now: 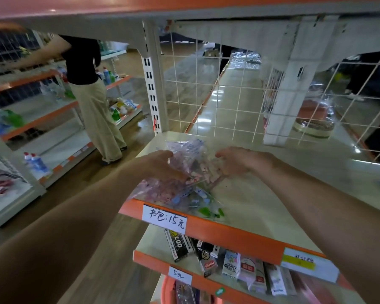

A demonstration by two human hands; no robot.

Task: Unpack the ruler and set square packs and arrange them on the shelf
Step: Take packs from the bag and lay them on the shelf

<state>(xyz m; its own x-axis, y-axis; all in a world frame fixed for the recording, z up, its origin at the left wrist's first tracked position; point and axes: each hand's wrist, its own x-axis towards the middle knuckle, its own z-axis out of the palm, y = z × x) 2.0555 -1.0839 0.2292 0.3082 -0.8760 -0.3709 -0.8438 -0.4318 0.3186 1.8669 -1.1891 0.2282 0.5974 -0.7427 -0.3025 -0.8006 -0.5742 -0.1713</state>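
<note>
Far left, background: a second person (90, 102) in a dark top and pale trousers stands at another rack holding bottles (106, 76). Moving right, we note a slotted upright post (151, 84) and the wire mesh (228, 95) backing our shelf (261, 200).

The left hand (162, 165) reaches in over the shelf's front-left corner. Its thumb lies on top of the held pack (191, 159) and its fingers curl under it, clamped on the pack's left side. The held pack is clear plastic with pinkish contents, raised just above the shelf between the two hands. Its long axis appears to run front to back, with the far end tilted up toward the mesh; blur limits certainty.

Below it, the lying packs (162, 194) rest flat at the front-left corner. Their long axes run roughly along the orange front edge, and a blue-green one is nearest that edge. A handwritten price label (164, 218) sits on the edge beneath them.

The right hand (235, 163) meets the held pack's right side with its fingers bent down against it. We cannot tell whether they clamp it.

The lower shelf (149, 260) carries small boxes (217, 257).
</note>
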